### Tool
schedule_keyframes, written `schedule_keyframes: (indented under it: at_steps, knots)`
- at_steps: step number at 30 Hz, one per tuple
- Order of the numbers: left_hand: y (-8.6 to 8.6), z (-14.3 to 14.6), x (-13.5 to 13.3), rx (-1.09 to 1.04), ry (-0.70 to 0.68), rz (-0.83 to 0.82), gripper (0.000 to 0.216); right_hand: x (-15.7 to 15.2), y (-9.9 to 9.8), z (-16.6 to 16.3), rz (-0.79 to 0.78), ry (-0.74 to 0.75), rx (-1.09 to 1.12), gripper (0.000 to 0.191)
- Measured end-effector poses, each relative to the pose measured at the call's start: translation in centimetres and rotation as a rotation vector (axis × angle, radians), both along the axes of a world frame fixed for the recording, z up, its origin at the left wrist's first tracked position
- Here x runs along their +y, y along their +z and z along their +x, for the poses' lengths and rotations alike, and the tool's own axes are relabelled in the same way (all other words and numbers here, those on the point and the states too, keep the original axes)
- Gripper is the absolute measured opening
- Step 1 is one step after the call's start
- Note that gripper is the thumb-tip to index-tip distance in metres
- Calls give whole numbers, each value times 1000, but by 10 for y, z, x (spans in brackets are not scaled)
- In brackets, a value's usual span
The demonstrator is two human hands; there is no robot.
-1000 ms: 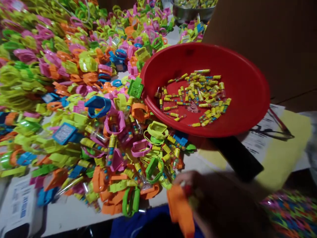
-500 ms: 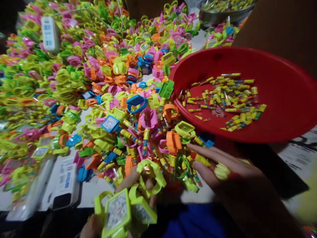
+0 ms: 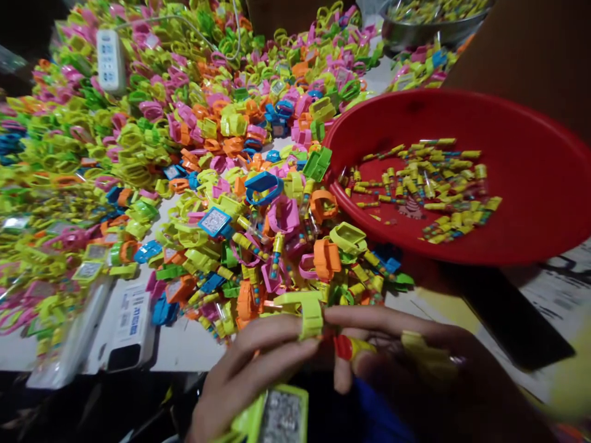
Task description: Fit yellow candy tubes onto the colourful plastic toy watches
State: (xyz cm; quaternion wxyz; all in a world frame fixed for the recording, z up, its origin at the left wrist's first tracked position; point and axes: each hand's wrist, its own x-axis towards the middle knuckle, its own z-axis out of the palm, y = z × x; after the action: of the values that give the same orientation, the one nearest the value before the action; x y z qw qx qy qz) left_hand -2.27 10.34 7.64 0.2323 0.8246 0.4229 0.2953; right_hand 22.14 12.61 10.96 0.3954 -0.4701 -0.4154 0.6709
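Close to the table's front edge, my left hand (image 3: 249,363) grips yellow-green plastic toy watches. One watch (image 3: 312,315) is at its fingertips, with its loop toward my right hand; another watch (image 3: 282,415) with a grey patterned face sits lower in the palm. My right hand (image 3: 397,372) pinches a small yellow tube with a red end (image 3: 353,348) between thumb and fingers. Its index fingertip meets the watch at my left fingertips. A blurred yellow piece (image 3: 422,351) lies against the right palm. Just beyond both hands is a heap of toy watches and candy-filled tubes (image 3: 277,249).
A red basin (image 3: 530,203) holding yellow tubes stands at the right. Bigger watch piles (image 3: 133,123) cover the left and back, with a power strip (image 3: 111,61) on top. A white box-like device (image 3: 127,326) lies front left, a dark flat object (image 3: 512,314) front right. Behind is a metal bowl (image 3: 429,27).
My right hand has drawn back from the heap toward me, bringing a tube with a red end. My left hand has moved right and turned, so the two hands now meet.
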Motion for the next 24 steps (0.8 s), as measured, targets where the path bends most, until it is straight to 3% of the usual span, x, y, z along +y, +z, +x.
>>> schedule_keyframes:
  at_steps: [3,6,8,11,14,17,20,22,24]
  knots:
    - [14,10,0,119,-59,205,48,2,2,1,-56,61,2,34]
    - [18,14,4,224,-94,419,34,2,5,1,-70,31,-21,32]
    - [22,13,7,282,-120,462,29,3,9,0,-81,19,-60,33]
    - [30,10,10,351,-199,452,45,5,14,1,-113,19,-130,31]
    - [41,9,15,436,-241,442,44,6,13,0,-161,-30,-154,28]
    - [48,15,20,523,-260,475,41,2,2,-4,-157,-121,-160,25]
    - [51,23,26,593,-260,542,48,-3,-20,-7,-77,-247,-208,39]
    - [53,28,30,647,-264,574,50,-3,-36,-3,-15,-252,-262,48]
    - [56,31,33,681,-260,603,49,-1,-48,8,116,-193,-334,42]
